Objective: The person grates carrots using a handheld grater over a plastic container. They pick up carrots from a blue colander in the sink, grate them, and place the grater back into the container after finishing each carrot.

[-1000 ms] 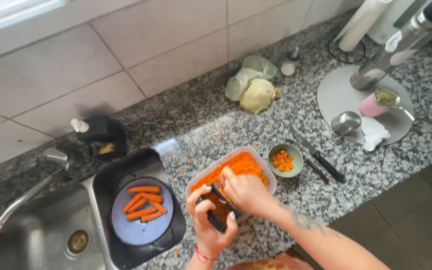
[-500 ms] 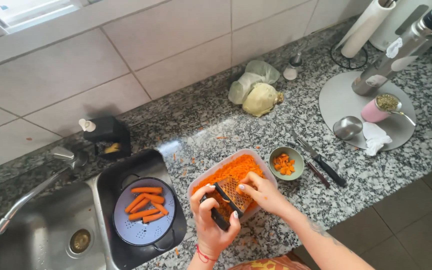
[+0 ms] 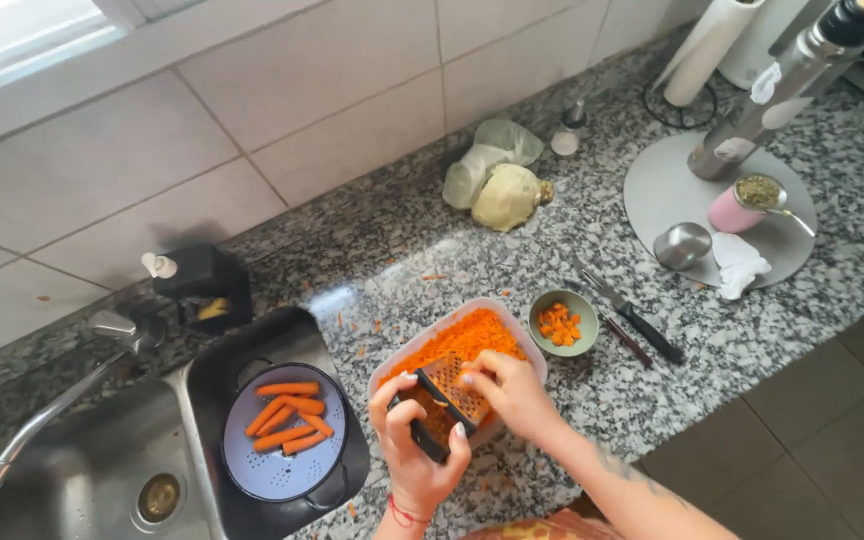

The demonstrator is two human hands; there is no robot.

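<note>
Countertop: grater (image 3: 449, 392) between left hand (image 3: 414, 450), right hand (image 3: 508, 392).

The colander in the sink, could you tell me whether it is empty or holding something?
Holding something: several whole carrots lie in the colander, which sits in the sink.

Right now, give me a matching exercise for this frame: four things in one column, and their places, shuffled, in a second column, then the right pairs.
Things:
1. whole carrots
2. grater
3. small green bowl
4. black-handled knife

Places:
A. on the counter, to the right of the small green bowl
B. in the colander in the sink
C. held in the left hand, over the tub of grated carrot
D. on the counter, just right of that tub

Pairs: 1-B, 2-C, 3-D, 4-A
</note>
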